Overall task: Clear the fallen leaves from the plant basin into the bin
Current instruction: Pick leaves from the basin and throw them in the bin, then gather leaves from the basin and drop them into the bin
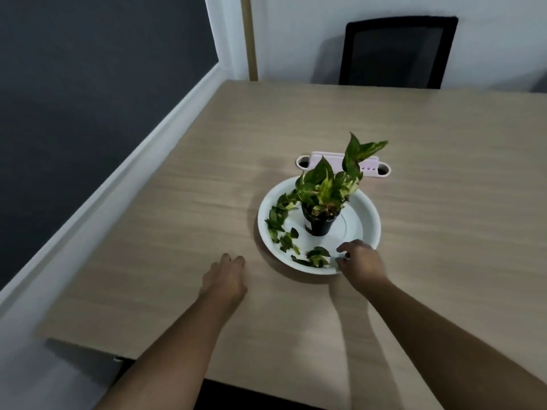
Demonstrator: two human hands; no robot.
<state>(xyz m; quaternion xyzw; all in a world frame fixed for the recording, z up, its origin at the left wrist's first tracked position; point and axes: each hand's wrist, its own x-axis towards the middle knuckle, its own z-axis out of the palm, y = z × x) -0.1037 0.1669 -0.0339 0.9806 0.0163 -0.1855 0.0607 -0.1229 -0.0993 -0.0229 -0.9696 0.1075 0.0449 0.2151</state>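
Note:
A round white basin (367, 214) sits on the wooden table. In its middle stands a small black pot (319, 224) with a green and yellow leafy plant (328, 184). Several fallen leaves (281, 220) lie along the basin's left and front inner rim, with a clump (316, 257) at the front. My right hand (359, 263) rests over the front right rim, fingers curled beside that clump and touching the rim; whether it grips anything is unclear. My left hand (226, 276) hovers over the table left of the basin, fingers loosely apart, holding nothing.
A pale pink container (373, 165) with round white ends lies just behind the basin. A black chair (396, 51) stands at the table's far side. The table's left edge runs along a white ledge (118, 179) and dark wall.

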